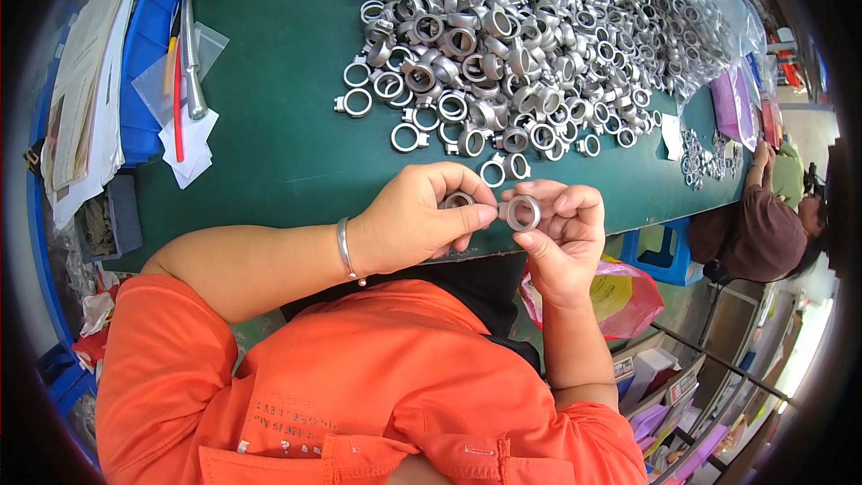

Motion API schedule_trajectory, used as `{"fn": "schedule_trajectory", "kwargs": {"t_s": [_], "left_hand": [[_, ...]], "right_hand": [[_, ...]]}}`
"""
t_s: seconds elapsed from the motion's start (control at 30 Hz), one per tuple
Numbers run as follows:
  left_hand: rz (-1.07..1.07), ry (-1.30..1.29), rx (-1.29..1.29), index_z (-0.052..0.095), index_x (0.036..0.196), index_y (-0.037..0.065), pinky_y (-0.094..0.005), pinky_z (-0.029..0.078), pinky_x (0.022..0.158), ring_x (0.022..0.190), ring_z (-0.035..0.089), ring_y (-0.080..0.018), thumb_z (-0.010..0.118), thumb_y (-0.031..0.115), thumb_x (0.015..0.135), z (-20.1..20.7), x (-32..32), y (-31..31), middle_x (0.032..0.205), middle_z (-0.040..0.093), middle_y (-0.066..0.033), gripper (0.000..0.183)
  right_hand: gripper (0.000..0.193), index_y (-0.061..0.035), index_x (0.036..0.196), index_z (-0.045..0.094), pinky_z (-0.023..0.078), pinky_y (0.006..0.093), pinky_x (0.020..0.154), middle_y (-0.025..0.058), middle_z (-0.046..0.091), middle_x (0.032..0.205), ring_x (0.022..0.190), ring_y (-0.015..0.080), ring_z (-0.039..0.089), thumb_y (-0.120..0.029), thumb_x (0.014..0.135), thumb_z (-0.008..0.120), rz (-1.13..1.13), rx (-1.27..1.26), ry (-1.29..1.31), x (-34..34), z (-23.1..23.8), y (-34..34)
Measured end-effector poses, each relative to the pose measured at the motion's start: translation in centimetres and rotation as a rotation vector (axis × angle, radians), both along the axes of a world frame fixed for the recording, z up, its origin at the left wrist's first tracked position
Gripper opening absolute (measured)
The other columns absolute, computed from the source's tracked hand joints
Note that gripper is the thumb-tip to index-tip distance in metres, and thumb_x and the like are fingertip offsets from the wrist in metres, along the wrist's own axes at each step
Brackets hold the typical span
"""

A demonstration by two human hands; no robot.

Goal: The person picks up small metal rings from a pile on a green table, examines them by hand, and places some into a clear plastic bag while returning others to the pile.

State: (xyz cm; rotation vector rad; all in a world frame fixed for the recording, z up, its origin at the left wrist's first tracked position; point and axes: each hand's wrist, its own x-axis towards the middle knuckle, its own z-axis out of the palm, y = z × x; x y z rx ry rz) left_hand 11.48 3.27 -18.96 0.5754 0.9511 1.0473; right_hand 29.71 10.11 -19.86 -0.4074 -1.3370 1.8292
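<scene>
Above the front edge of the green table, my left hand [401,216] is closed, with a metal ring [459,199] partly hidden inside its curled fingers. Its thumb and fingertip reach toward a second metal ring [523,213], whose small side lug points at them. That ring is pinched by the thumb and fingers of my right hand [567,247], its round opening facing up toward me. Whether the left fingertips touch the lug, I cannot tell. Just beyond both hands, loose rings of the same kind [409,137] lie at the near side of a large heap [503,54].
A blue tray [148,63] with papers [85,90] stands at the left, beside pens and a metal rod [191,63]. Clear plastic bags [709,9] lie at the far right. Another person [759,224] sits at the table's right side, near a blue stool [669,251].
</scene>
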Motion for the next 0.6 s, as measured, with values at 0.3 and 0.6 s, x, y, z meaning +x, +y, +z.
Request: {"fn": "schedule_trajectory", "kwargs": {"t_s": [0.3, 0.6], "left_hand": [[-0.05, -0.383, -0.104, 0.057, 0.101, -0.001, -0.0213, 0.047, 0.042, 0.063, 0.061, -0.0137, 0.057, 0.019, 0.089, -0.6, 0.0, 0.1, 0.089, 0.063, -0.009, 0.023], [-0.032, -0.394, -0.143, 0.05, 0.087, 0.005, -0.0214, 0.039, 0.04, 0.067, 0.054, -0.0139, 0.057, 0.014, 0.087, -0.2, -0.3, 0.2, 0.077, 0.051, -0.0051, 0.011]], "right_hand": [[0.021, 0.0015, 0.084, 0.058, 0.051, 0.0345, 0.076, 0.0173, 0.063, 0.096, 0.086, 0.0286, 0.063, 0.004, 0.067, 0.071, -0.168, 0.862, -0.345, -0.8, 1.8, -0.2], [0.014, -0.0015, 0.083, 0.063, 0.044, 0.0323, 0.061, 0.0091, 0.055, 0.074, 0.07, 0.0241, 0.054, -0.002, 0.071, 0.069, -0.305, 0.814, -0.899, -1.3, 0.0, 2.6]]}}
